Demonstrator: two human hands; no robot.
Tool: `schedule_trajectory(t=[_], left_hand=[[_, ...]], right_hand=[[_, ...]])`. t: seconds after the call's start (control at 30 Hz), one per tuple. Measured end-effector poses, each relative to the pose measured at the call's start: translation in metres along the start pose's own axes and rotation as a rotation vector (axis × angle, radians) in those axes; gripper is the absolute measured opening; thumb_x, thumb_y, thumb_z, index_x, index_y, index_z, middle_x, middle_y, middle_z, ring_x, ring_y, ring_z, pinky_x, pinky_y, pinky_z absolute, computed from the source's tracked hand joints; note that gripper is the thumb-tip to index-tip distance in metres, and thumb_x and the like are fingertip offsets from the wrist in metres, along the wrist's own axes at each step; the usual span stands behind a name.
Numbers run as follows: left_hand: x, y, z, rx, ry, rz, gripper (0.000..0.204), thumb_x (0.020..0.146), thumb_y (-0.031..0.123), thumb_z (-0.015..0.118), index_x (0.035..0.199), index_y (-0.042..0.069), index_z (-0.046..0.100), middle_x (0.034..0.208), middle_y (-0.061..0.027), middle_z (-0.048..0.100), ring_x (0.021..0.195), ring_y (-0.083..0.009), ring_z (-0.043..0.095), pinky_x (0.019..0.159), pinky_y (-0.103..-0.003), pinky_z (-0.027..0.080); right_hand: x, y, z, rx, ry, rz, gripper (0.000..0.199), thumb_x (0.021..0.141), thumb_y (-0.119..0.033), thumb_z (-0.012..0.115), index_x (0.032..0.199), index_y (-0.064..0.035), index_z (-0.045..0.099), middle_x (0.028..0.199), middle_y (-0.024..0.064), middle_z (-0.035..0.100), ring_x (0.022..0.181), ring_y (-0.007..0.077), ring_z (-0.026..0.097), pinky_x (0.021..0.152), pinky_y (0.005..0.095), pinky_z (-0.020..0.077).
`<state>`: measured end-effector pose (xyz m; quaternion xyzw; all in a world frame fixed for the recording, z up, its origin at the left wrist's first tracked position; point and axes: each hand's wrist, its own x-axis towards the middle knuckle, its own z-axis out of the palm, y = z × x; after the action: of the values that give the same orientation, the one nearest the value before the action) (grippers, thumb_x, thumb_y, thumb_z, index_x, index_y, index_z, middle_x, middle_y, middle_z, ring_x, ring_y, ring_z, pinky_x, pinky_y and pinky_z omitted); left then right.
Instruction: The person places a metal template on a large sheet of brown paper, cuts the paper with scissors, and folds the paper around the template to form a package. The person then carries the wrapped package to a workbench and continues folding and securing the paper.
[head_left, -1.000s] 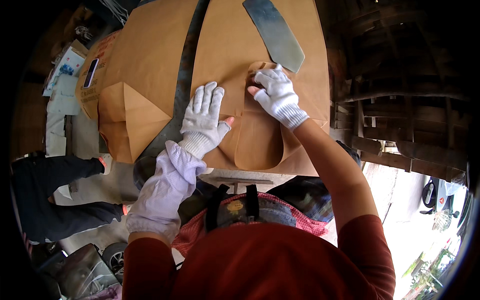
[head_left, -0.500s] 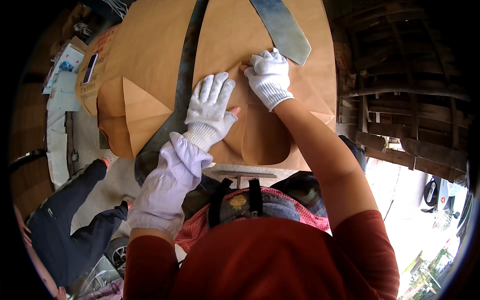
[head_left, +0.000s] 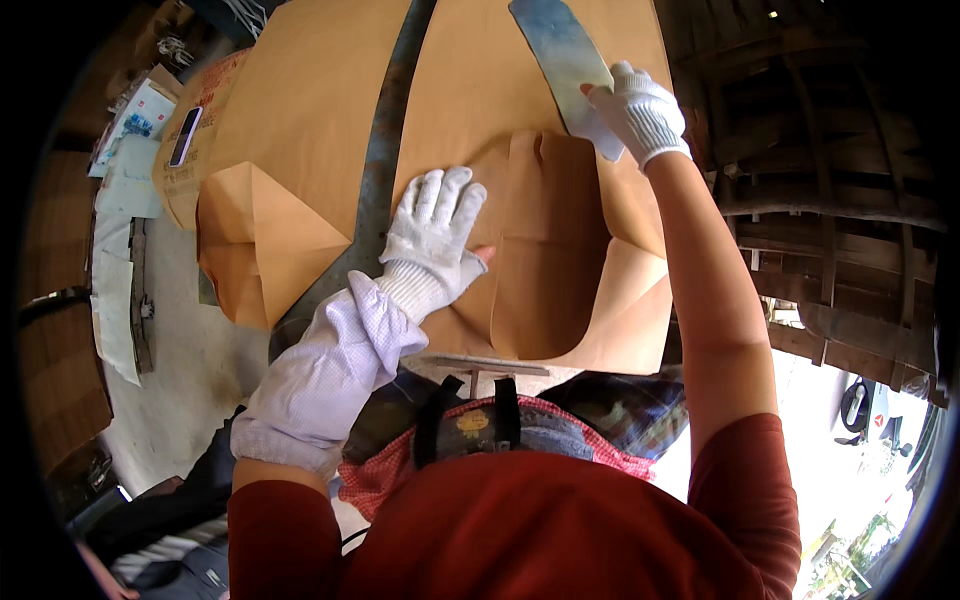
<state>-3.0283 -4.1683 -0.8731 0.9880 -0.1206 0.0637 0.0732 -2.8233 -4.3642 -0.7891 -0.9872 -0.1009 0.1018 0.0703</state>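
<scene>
Large sheets of brown paper (head_left: 480, 90) lie over a work surface, with a folded, rounded flap (head_left: 545, 260) in the middle. My left hand (head_left: 432, 230), in a white knit glove with a white sleeve cover, presses flat on the paper beside that flap, fingers spread. My right hand (head_left: 640, 110), also gloved, reaches further away and grips the near end of a long flat grey metal blade (head_left: 560, 55) that lies on the paper.
A dark metal bar (head_left: 385, 150) runs between two paper sheets. A second folded brown sheet (head_left: 265, 235) lies at the left. Papers and a dark phone (head_left: 186, 135) sit at the far left. Wooden beams (head_left: 800, 200) stand at the right. Concrete floor lies below left.
My right hand has moved away from the flap, up to the metal blade, and closed on it. My left hand has stayed pressed on the paper. A person's dark-clothed legs at the left have gone.
</scene>
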Motion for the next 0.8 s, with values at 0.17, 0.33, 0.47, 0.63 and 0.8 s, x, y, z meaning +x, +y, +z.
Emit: schedule_trajectory(t=[0.17, 0.33, 0.47, 0.63, 0.8], left_hand=[[0.032, 0.006, 0.004, -0.078, -0.005, 0.106, 0.085, 0.071, 0.049, 0.08, 0.138, 0.008, 0.048, 0.146, -0.0163, 0.04, 0.14, -0.0371, 0.033, 0.12, -0.049, 0.024], [0.054, 0.012, 0.006, -0.11, 0.022, 0.095, 0.088, 0.069, 0.054, 0.08, 0.138, 0.009, 0.049, 0.146, -0.0153, 0.041, 0.139, -0.037, 0.034, 0.12, -0.05, 0.025], [0.032, 0.005, 0.026, -0.201, 0.084, -0.002, 0.087, 0.075, 0.055, 0.075, 0.141, 0.008, 0.044, 0.147, -0.0156, 0.041, 0.139, -0.0372, 0.036, 0.119, -0.049, 0.026], [-0.018, 0.015, 0.001, 0.193, -0.228, -0.201, 0.1, 0.081, 0.063, 0.067, 0.149, -0.001, 0.034, 0.153, -0.02, 0.037, 0.143, -0.0411, 0.031, 0.12, -0.046, 0.026], [-0.081, -0.003, -0.007, 0.003, -0.006, -0.425, 0.079, 0.075, 0.041, 0.074, 0.135, -0.002, 0.046, 0.144, -0.0197, 0.044, 0.139, -0.0419, 0.036, 0.113, -0.048, 0.036]], right_hand=[[0.059, 0.014, 0.038, 0.016, 0.057, 0.094, 0.056, 0.088, -0.048, 0.065, 0.125, -0.0054, 0.062, 0.122, 0.0183, 0.065, 0.108, 0.0337, 0.065, 0.095, 0.0412, 0.0512], [0.077, 0.028, 0.005, 0.477, 0.04, -0.006, 0.04, 0.09, -0.036, 0.065, 0.121, -0.0103, 0.063, 0.112, 0.0163, 0.069, 0.106, 0.0319, 0.066, 0.09, 0.0406, 0.0513], [0.004, 0.031, -0.037, 0.586, 0.123, -0.492, 0.006, 0.093, -0.009, 0.057, 0.096, -0.0054, 0.061, 0.078, 0.006, 0.055, 0.072, 0.0178, 0.05, 0.068, 0.0285, 0.0449], [-0.1, 0.092, 0.07, 0.559, -0.179, -0.245, 0.007, 0.086, -0.007, 0.065, 0.091, -0.0027, 0.066, 0.079, 0.0137, 0.067, 0.074, 0.0212, 0.064, 0.069, 0.0322, 0.0516], [-0.112, 0.069, 0.093, 0.458, 0.065, -0.319, 0.01, 0.088, -0.012, 0.063, 0.093, -0.003, 0.066, 0.087, 0.016, 0.068, 0.08, 0.0297, 0.065, 0.074, 0.0371, 0.051]])
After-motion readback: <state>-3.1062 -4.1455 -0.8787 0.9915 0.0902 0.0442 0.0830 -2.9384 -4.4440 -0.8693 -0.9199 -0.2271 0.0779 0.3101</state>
